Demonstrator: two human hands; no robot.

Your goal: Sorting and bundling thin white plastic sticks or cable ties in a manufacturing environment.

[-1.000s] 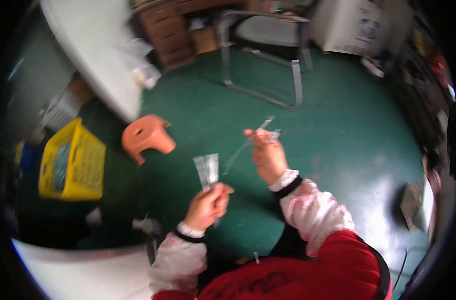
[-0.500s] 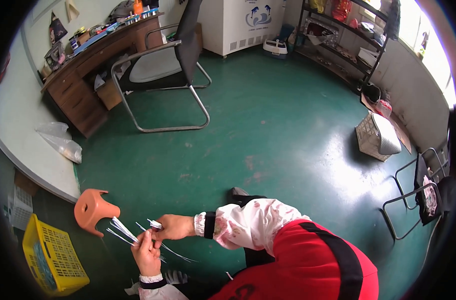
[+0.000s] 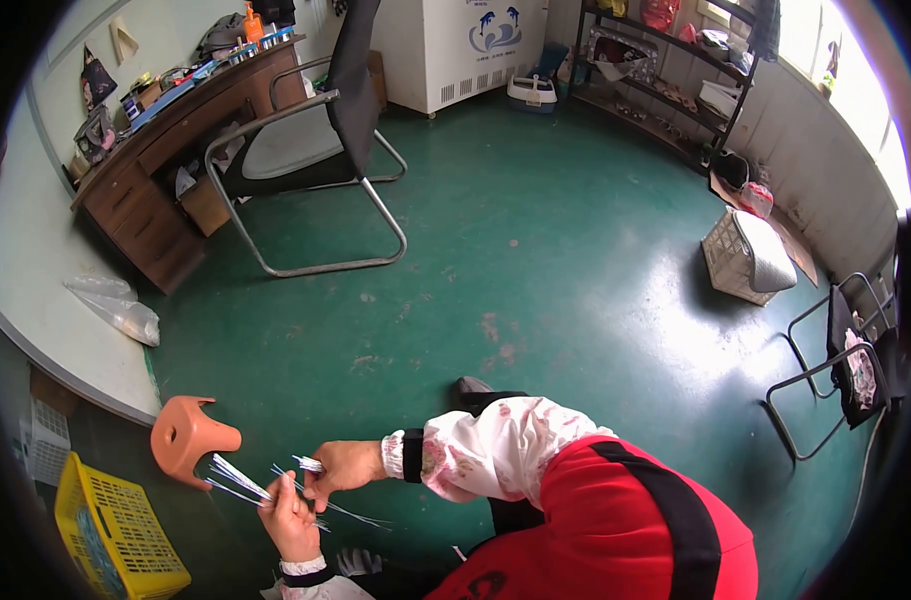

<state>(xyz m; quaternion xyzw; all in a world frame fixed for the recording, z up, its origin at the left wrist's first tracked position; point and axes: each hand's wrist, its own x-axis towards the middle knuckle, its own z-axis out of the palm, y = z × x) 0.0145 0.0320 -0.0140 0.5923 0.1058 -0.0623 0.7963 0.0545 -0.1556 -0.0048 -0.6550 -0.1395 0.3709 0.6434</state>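
Observation:
Low in front of me, my left hand is closed on a bundle of thin white strips, which fan out toward the left. My right hand is closed beside it, almost touching, with a short white bunch poking out past its thumb side. Some loose thin strands trail to the right beneath the right hand. Where the strips pass through the fingers is hidden.
An orange stool stands just left of the strips. Nearby is a yellow basket with bluish strands inside. Farther off are a chair, a desk, a light basket and a black folding chair.
The view has turned slightly, shifting the room in the picture. Both hands keep their hold, and the left one has tilted a little along with its strips.

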